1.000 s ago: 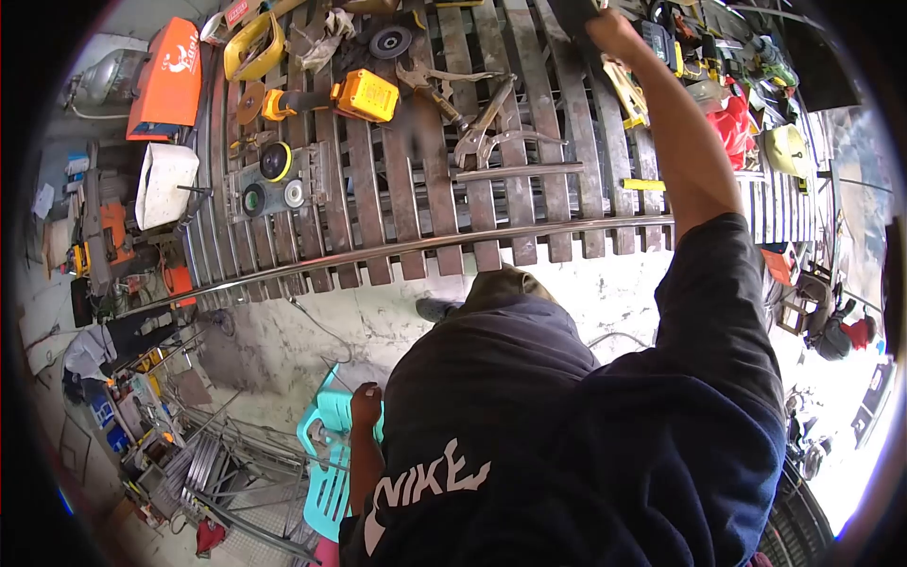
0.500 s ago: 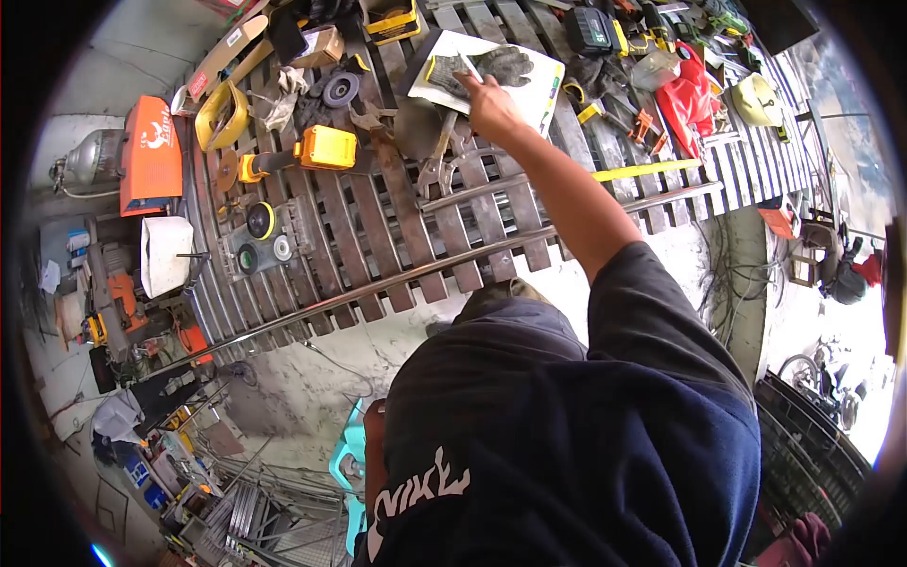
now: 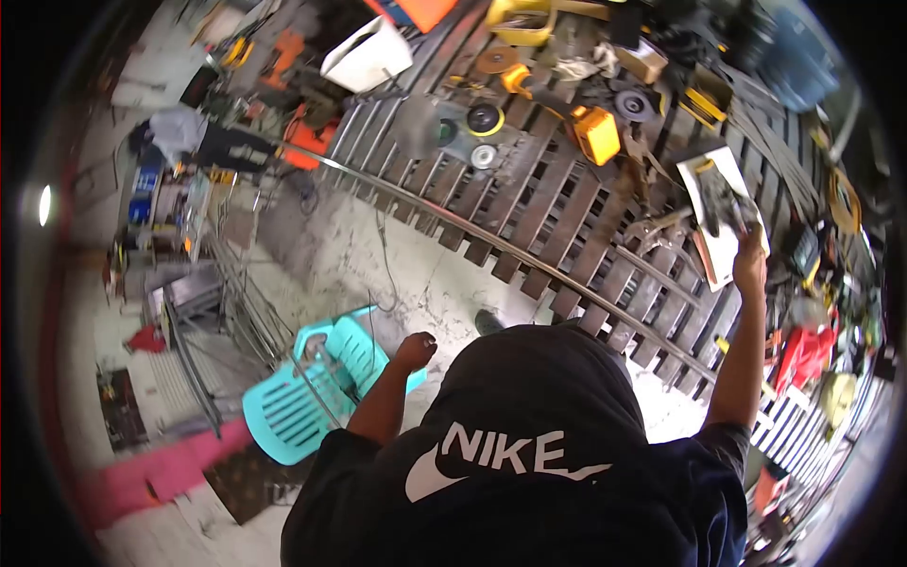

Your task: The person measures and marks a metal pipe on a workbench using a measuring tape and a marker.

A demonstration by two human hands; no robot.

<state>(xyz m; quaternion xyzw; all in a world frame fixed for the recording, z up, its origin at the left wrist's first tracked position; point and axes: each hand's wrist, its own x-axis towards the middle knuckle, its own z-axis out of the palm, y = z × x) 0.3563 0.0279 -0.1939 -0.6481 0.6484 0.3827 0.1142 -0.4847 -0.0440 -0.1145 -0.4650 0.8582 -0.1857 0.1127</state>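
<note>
My right hand (image 3: 750, 260) reaches over the slatted metal bench to the edge of a white printed sheet (image 3: 724, 255). A pair of dark grey work gloves (image 3: 723, 200) lies on that sheet. The fingers are at the lower glove's end, but blur hides whether they grip it. My left hand (image 3: 416, 351) hangs beside my body with its fingers curled in. A small pale spot shows at the fingers, too small to name. Near that hand stands a turquoise plastic chair (image 3: 293, 416). Left of the sheet lies a metal clamp-like tool (image 3: 661, 227).
On the slatted bench (image 3: 557, 222) are a yellow cordless tool (image 3: 593, 135), a grinding disc (image 3: 633, 105), a round yellow-rimmed pad (image 3: 485, 119) and a yellow visor-like piece (image 3: 521, 21). A long metal bar (image 3: 453, 219) runs along the front. A red cloth (image 3: 805, 357) lies at right.
The view has swung left, bringing the chair and my left hand into sight. My right hand has gone from pointing onto the gloves to the sheet's near edge.
</note>
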